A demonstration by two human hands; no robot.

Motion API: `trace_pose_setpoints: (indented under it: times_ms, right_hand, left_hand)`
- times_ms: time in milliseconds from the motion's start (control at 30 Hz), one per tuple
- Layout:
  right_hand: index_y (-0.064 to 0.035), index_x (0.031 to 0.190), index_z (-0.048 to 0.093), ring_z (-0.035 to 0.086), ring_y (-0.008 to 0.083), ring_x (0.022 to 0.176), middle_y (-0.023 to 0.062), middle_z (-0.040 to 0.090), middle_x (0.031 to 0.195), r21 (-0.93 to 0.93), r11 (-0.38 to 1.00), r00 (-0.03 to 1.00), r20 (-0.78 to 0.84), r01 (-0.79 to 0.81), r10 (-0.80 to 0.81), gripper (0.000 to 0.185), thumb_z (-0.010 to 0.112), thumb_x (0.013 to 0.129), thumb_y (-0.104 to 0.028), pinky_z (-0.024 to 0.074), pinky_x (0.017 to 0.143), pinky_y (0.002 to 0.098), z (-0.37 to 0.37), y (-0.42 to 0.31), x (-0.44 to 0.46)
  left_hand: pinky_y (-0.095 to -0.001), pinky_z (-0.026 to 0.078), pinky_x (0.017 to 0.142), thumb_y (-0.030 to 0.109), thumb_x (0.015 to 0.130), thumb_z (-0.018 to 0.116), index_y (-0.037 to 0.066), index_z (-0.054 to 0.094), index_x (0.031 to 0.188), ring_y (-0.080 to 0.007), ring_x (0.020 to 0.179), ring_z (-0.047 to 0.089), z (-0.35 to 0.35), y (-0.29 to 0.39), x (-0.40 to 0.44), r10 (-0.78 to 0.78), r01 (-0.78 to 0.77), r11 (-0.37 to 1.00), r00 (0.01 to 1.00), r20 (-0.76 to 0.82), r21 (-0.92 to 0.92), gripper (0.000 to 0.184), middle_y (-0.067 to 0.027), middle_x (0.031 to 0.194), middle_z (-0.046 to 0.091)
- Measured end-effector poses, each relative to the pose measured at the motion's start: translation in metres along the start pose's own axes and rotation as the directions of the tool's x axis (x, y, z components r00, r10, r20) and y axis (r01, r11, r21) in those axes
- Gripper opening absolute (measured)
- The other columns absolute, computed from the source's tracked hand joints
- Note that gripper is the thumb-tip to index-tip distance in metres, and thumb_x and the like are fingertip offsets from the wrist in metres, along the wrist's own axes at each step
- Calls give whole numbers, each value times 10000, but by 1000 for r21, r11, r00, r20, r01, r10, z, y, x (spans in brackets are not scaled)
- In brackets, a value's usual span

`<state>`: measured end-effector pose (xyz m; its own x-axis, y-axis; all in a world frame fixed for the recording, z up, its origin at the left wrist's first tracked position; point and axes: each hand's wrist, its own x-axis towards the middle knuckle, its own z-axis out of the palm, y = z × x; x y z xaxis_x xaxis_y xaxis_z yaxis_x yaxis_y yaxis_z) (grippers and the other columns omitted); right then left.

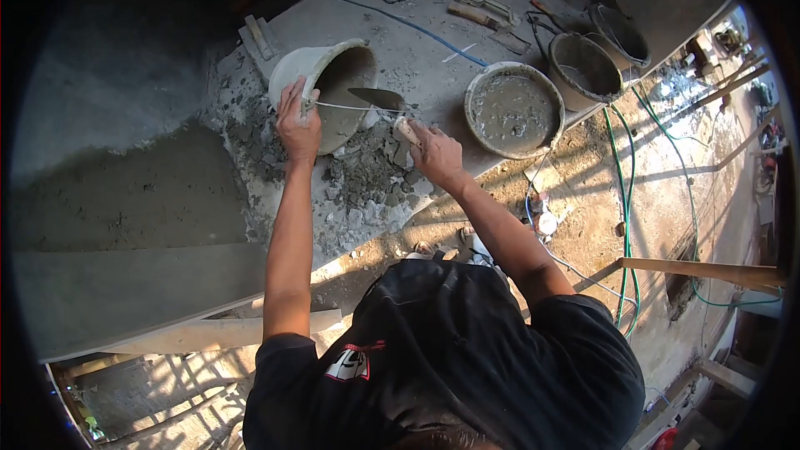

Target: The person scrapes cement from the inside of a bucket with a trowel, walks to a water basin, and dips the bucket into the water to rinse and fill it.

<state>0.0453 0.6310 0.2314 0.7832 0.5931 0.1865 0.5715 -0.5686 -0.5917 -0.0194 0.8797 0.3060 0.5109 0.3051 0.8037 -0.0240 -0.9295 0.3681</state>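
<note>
A white bucket [292, 65] lies tilted on the grey ledge, its mouth turned toward the right and grey mortar smeared inside. My left hand [298, 123] grips the bucket at its near rim, fingers on the outer wall. My right hand [437, 152] is closed round the pale handle of a trowel. The trowel's blade [377, 98] is at the bucket's mouth, beside the wire handle. Crumbled mortar and rubble [367, 168] lie beneath the bucket and between my hands.
Right of my right hand stands a round tub [514, 110] of wet mortar, with more buckets [585, 68] beyond it. A wooden-handled float [473, 15] and a blue cable [400, 21] lie behind. Wet mortar [133, 192] coats the surface at left. Green hoses [625, 200] run across the lower ground.
</note>
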Motion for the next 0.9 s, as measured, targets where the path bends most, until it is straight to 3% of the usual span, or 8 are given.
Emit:
trace_pose_setpoints:
  times_ms: [233,333,567,633,767,833,867,900]
  right_hand:
    - [-203,1273,499,631,333,768,137,601,951,-129,969,971,139,212,-195,516,612,771,-232,519,643,422,-16,5,-2]
    - [-210,1266,521,631,303,735,123,609,907,-87,956,955,128,280,-268,533,617,743,-232,518,633,401,-31,20,-15]
    - [-204,1264,515,632,322,761,129,609,952,-21,994,992,-58,108,-109,480,596,794,-251,515,639,419,9,5,3]
    - [-205,1259,518,627,320,771,130,607,950,-44,971,968,103,235,-229,479,602,790,-254,511,638,420,-2,5,-2]
    - [-204,1248,527,622,318,777,128,605,950,-75,979,977,117,189,-179,475,607,782,-254,505,639,423,-33,23,-33]
    - [-202,1239,534,616,321,778,122,606,929,-30,992,987,104,126,-122,477,613,772,-260,500,642,426,-36,28,-51]
    - [-195,1227,541,612,321,787,122,608,893,43,997,997,12,70,-71,478,622,761,-266,497,651,428,-33,29,-60]
    - [-166,1219,543,610,336,825,139,619,914,143,990,999,-36,11,-6,487,631,748,-252,496,694,432,-31,29,-66]
  left_hand:
    - [-414,434,888,67,791,657,16,633,1041,-338,1021,576,0,-3,11,56,-54,997,998,-25,56,256,-104,1066,649]
    - [-412,439,883,63,796,656,10,636,1024,-343,1006,581,1,-6,11,-17,17,1000,999,-47,10,235,-113,1061,650]
    - [-415,451,876,58,798,651,-14,634,1024,-357,989,584,6,-2,19,20,-18,1000,997,-77,19,238,-128,1061,649]
    - [-413,461,861,67,802,654,-20,640,1017,-344,998,586,7,-9,20,53,-46,995,996,-76,88,233,-134,1063,649]
    - [-382,478,779,103,840,634,-21,641,1018,-315,898,623,-8,-22,20,-204,214,975,967,-150,52,217,-162,1011,651]
    - [-381,471,723,286,859,633,-9,649,999,-305,797,634,-10,-44,23,-374,394,918,903,-211,56,326,-161,913,664]
    - [-373,470,712,341,856,626,1,658,988,-274,786,635,-15,-34,30,-479,484,874,848,-228,-34,366,-146,877,671]
    - [-363,469,705,299,848,644,-9,660,982,-250,769,627,-22,-37,34,-493,509,861,837,-238,7,336,-146,883,674]
